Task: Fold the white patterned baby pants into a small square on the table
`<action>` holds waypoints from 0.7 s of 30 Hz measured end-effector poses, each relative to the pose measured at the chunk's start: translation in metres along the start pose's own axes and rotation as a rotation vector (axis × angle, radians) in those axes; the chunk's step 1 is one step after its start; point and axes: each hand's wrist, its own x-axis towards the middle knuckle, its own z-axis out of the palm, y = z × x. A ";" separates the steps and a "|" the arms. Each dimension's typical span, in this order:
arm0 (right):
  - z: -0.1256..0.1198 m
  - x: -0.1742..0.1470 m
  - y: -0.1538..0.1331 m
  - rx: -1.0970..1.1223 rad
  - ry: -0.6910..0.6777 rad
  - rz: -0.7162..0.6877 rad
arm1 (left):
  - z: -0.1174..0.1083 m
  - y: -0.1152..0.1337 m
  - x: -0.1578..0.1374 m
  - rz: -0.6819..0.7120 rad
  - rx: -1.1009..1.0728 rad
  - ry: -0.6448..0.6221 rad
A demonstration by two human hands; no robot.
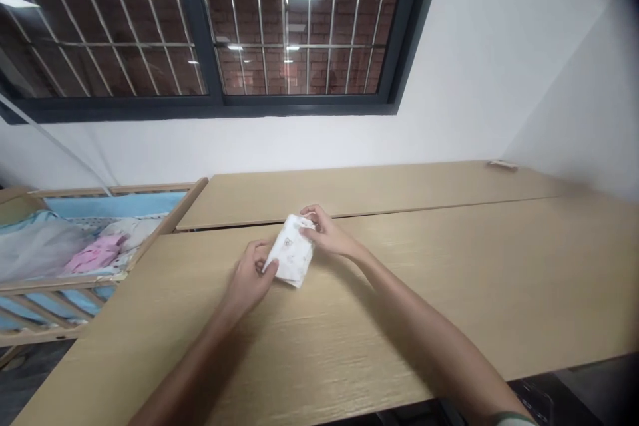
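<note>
My left hand [252, 276] and right hand [324, 231] are both closed on a white, folded, roughly rectangular piece of soft-looking material with small faint prints [292, 249]. My left thumb presses its front near the lower left edge, fingers curled behind; my right thumb lies on the front at the upper right, the other fingers bent around the top corner. The folded piece is tilted, its upper end leaning right. Its prints are small brownish figures, too fine to make out, and its layers show along the lower edge.

I have it over the middle of a pale, wood-grained bench [449, 279] — whether it touches the surface I cannot tell. A dark gap runs across the bench toward the back, and a small, flat, pale object [502, 165] lies at the far right.

Just beyond the bench's left side stands a light wooden cot with slatted sides [170, 221]. Inside are a light blue fabric lining [150, 204], a crumpled pink cloth [97, 253] and sheer whitish fabric [44, 256] heaped to the pink cloth's left.

Behind everything, a white wall [479, 66] carries a dark-framed window [214, 73] — metal bars and brickwork show through its panes.
</note>
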 end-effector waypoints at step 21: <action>0.024 -0.003 -0.014 -0.504 -0.326 -0.256 | 0.055 0.026 -0.045 0.355 0.676 -0.008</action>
